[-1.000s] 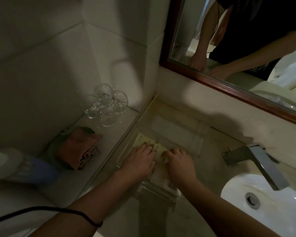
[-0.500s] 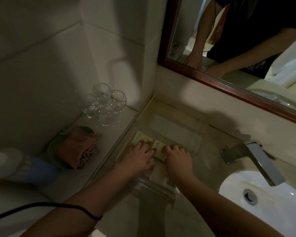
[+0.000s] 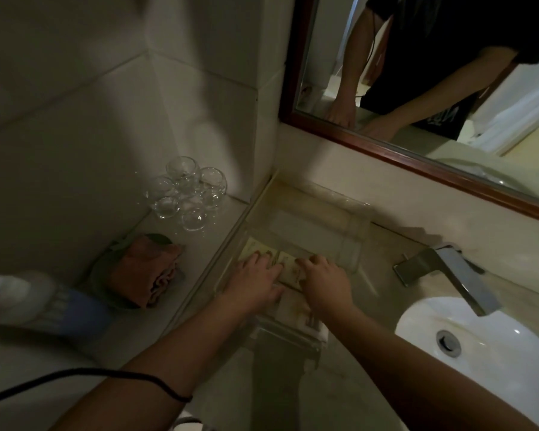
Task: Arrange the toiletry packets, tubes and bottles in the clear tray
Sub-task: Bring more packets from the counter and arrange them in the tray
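Note:
A clear tray [image 3: 352,241] lies on the beige counter against the wall, left of the tap. Pale yellow toiletry packets [image 3: 288,264] lie flat side by side in its near left part. My left hand [image 3: 255,283] rests palm down on the left packets, fingers spread a little. My right hand [image 3: 322,283] presses flat on the right packets beside it. Both hands cover most of the packets. White packets [image 3: 293,309] show below my hands at the tray's near end. The far half of the tray holds nothing I can make out.
Several round glasses [image 3: 189,194] stand on a raised ledge at the left, with a folded pink cloth [image 3: 147,269] on a green dish. A white and blue bottle [image 3: 28,300] lies at the far left. A metal tap [image 3: 448,275] and white basin [image 3: 486,353] are right. A mirror [image 3: 417,88] hangs above.
Both hands stay pressed on the packets in the tray; they shifted only slightly as the view moved.

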Motion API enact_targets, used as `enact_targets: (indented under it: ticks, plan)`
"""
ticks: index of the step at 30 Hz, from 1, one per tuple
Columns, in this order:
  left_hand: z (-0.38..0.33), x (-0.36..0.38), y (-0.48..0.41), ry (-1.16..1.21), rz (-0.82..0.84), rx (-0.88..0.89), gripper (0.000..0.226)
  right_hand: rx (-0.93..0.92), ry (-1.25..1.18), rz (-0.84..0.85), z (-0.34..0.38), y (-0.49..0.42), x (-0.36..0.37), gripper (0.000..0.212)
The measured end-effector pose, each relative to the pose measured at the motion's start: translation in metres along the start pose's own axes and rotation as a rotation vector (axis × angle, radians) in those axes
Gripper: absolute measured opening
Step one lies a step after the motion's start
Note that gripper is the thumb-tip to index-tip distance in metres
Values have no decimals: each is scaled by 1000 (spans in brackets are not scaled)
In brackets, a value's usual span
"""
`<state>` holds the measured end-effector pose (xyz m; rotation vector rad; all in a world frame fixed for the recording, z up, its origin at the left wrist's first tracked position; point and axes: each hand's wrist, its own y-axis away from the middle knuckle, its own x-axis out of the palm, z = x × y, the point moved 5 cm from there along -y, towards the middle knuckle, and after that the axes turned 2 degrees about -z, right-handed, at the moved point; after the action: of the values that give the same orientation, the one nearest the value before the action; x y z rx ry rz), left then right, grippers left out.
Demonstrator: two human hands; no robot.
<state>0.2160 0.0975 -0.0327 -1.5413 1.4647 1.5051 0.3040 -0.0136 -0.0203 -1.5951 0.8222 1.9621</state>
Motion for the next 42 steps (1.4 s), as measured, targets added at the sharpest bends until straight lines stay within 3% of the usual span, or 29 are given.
enact_targets:
  ticks: [10, 16, 18, 20, 24, 30, 42]
  plan:
    - [-39, -12, 21, 61, -151, 10, 55, 137, -149, -208, -66, 80, -32, 39]
    - [-143, -5, 46, 47, -206, 160, 56, 223, -182, -322, -133, 171, -37, 41]
    - [-191, 3, 60, 47, -216, 216, 49, 329, -189, -322, -165, 211, -41, 42]
    - [-241, 16, 78, 92, -192, 261, 42, 416, -213, -312, -198, 255, -43, 44]
    - [-338, 55, 111, 127, -126, 389, 57, 531, -179, -314, -263, 350, -44, 46]
    - [-475, 114, 142, 101, 4, 566, 53, 762, -226, -277, -355, 482, -27, 52]
    - [-698, 184, 117, 54, 243, 813, 41, 1148, -241, -238, -522, 602, -15, 51]
